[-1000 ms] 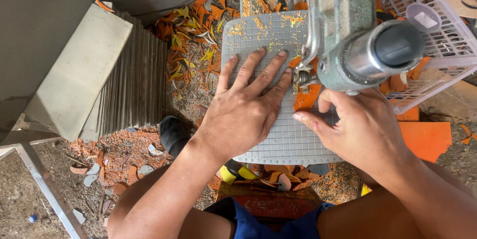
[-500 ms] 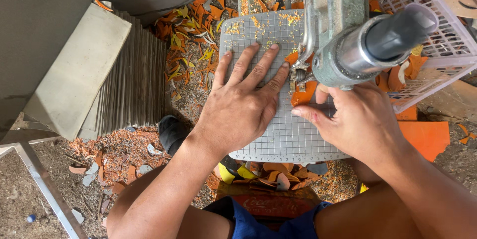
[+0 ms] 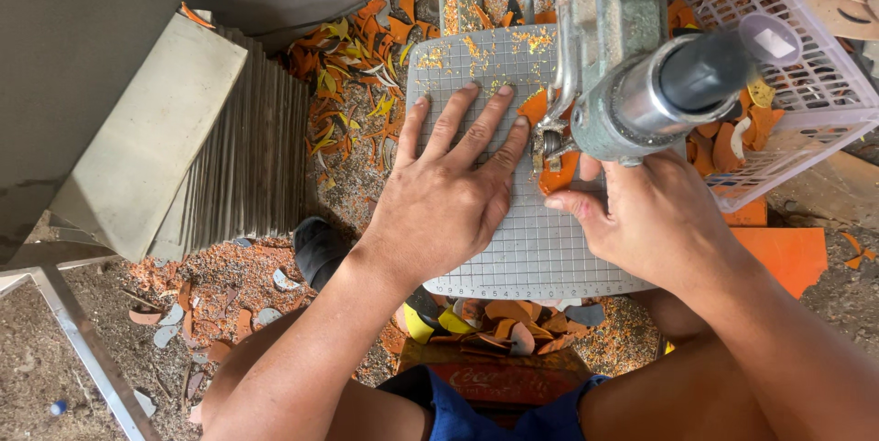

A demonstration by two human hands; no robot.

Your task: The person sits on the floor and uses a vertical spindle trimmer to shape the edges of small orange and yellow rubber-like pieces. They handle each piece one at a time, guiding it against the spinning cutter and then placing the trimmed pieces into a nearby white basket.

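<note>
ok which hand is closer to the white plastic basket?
Right. The right hand sits just below and left of the white plastic basket, by its lower corner. The left hand lies flat on the gridded cutting plate, further left, beyond the grey machine head.

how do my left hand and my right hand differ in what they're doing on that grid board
The left hand lies flat, fingers spread, palm down on the grey grid board; the right hand is curled, its fingertips pinching an orange piece under the metal tool. The left hand sits in the board's middle; the right hand is at the board's right side. Both are bare and rest on the board.
</note>
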